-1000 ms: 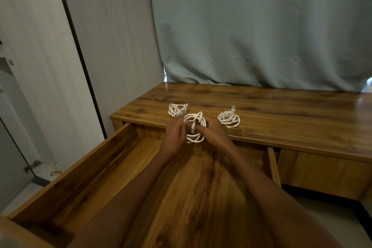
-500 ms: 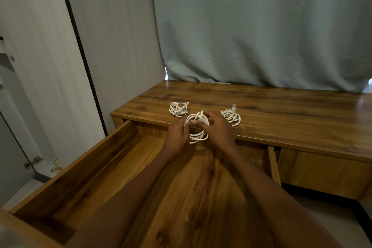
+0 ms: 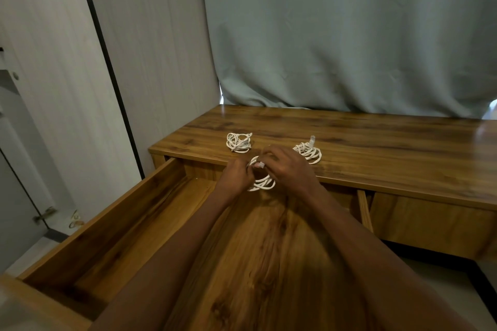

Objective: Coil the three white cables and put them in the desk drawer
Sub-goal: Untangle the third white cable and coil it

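Three white cables are in view. Two lie coiled on the wooden desk top: a left coil and a right coil with a plug sticking up. The third coil hangs in the air at the desk's front edge, over the back of the open drawer. My left hand grips its left side and my right hand grips its top and right side, fingers pinched near a plug end. Much of this coil is hidden by my fingers.
A grey curtain hangs behind the desk. A grey panelled wall and a door stand at the left. A second, shut drawer front is at the right. Floor shows at the lower left and right.
My right hand has shifted from the coil's right side to over its top, fingers closing near the plug. The coil stays at the desk's front edge; the two other coils have not moved.
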### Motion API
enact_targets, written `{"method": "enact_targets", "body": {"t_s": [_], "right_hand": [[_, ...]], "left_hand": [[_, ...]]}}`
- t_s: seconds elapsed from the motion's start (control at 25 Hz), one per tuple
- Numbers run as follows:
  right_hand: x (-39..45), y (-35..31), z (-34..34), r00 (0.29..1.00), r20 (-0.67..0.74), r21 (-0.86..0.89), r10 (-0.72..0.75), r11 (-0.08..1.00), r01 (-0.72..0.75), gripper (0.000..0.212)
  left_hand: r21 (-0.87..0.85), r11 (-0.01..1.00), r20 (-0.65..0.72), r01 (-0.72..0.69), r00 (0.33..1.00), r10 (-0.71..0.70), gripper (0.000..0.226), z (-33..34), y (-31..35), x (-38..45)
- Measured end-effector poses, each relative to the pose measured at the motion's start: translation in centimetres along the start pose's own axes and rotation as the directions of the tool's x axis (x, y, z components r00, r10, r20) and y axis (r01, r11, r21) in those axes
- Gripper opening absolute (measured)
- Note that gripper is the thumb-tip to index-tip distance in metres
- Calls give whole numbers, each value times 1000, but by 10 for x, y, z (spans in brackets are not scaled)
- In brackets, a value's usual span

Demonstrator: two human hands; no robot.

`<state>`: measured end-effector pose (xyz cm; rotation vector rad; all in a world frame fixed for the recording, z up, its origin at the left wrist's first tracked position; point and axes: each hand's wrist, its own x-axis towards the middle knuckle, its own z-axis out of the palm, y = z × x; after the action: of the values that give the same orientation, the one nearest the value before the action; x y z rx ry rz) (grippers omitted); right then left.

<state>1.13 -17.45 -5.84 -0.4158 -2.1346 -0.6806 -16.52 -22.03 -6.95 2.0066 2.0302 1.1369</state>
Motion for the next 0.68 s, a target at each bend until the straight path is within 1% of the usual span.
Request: {"method": "enact_targets", "body": {"t_s": [0.04, 0.08, 0.12, 0.16, 0.2, 0.24, 0.28, 0.32, 0.36, 0.4, 0.44, 0.48, 0.52, 0.56, 0.68], "right_hand": [[-1, -2, 1, 999, 16, 7, 41, 999, -41, 17], [-1, -5, 0, 991, 15, 34, 131, 991, -131, 18], [1, -8, -2, 966, -7, 87, 257, 963, -256, 21], [3, -11, -4, 915, -28, 174, 402, 904, -392, 25], [6, -13, -6, 834, -27, 289, 551, 803, -521, 28], [10, -13, -7, 725, 10, 415, 689, 657, -630, 30], [15, -14, -8, 597, 75, 529, 799, 476, -703, 32], [18, -13, -8, 465, 162, 627, 870, 273, -729, 32], [20, -11, -9, 348, 256, 706, 902, 71, -705, 30], [21, -9, -10, 261, 360, 757, 896, -117, -643, 26], [20, -8, -13, 213, 453, 775, 866, -264, -574, 24], [19, -6, -15, 196, 525, 775, 828, -370, -512, 23], [18, -5, -19, 198, 578, 767, 792, -443, -464, 23], [16, -5, -20, 201, 609, 757, 767, -485, -438, 24], [12, -9, -19, 183, 646, 729, 741, -529, -434, 21]], "left_hand": [[13, 1000, 13, 3, 1000, -3, 27, 0, -1, 1], [17, 1000, 15, -19, 1000, 18, 26, 1, -1, 0], [8, 998, 1, -62, 998, 62, 26, 0, -1, -2], [-6, 993, -26, -119, 993, 119, 25, -1, 0, -5], [-22, 984, -62, -175, 983, 173, 26, -2, 3, -9], [-40, 976, -97, -216, 973, 211, 26, -4, 4, -10], [-64, 969, -124, -238, 966, 229, 25, -4, 6, -12], [-88, 964, -146, -250, 961, 236, 25, -4, 8, -13], [-101, 962, -157, -252, 959, 235, 26, -3, 10, -15], [-108, 963, -165, -249, 959, 230, 26, -2, 13, -17], [-117, 963, -171, -241, 960, 220, 27, -2, 15, -18], [-135, 962, -178, -239, 960, 214, 27, -1, 17, -19], [-160, 958, -186, -237, 961, 206, 26, -1, 19, -20], [-192, 954, -192, -229, 962, 192, 25, -1, 21, -22], [-272, 940, -202, -207, 967, 155, 21, -2, 23, -24]]}}
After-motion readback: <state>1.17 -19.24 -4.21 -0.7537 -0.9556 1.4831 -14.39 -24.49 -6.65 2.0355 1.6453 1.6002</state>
